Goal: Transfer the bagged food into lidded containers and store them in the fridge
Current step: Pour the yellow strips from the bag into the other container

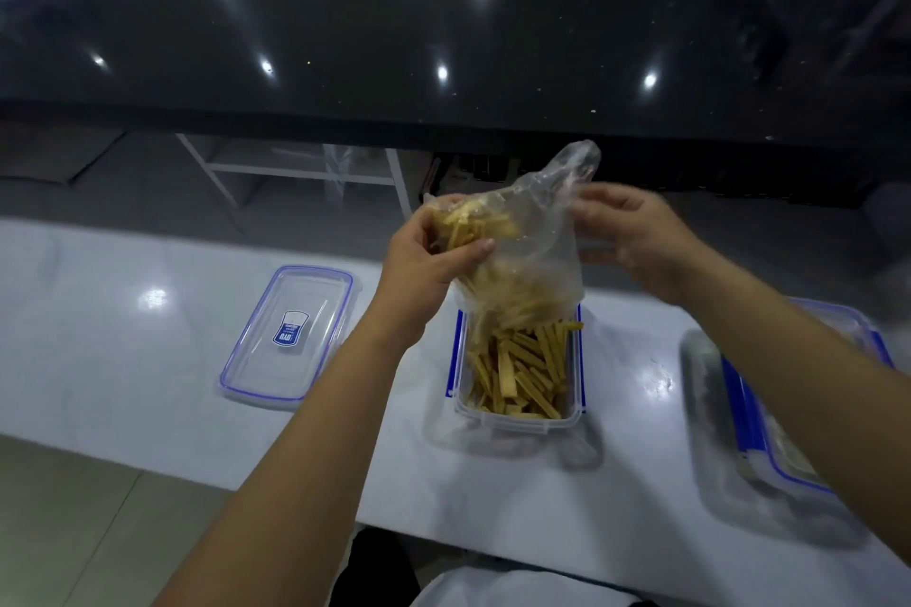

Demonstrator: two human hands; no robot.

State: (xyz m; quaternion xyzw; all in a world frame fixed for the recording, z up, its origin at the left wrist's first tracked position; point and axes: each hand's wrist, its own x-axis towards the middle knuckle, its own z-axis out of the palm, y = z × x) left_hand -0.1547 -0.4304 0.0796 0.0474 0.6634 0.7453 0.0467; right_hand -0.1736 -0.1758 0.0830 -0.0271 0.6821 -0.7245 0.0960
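White surface (pixel 123 360), dark raised ledge (pixel 443 54) behind. Second container (pixel 769 414) right, under forearm; lid (pixel 291 335) flat left, free space around. Open container (pixel 517 375) centre, half full of sticks (pixel 522 370). Bag (pixel 532 256) tipped above it; left hand (pixel 434 256) and right hand (pixel 636 232), each grip clamped on bag.

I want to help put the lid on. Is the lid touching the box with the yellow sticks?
Apart. The head view shows the lid lying flat on the white counter, with bare counter between it and the box.
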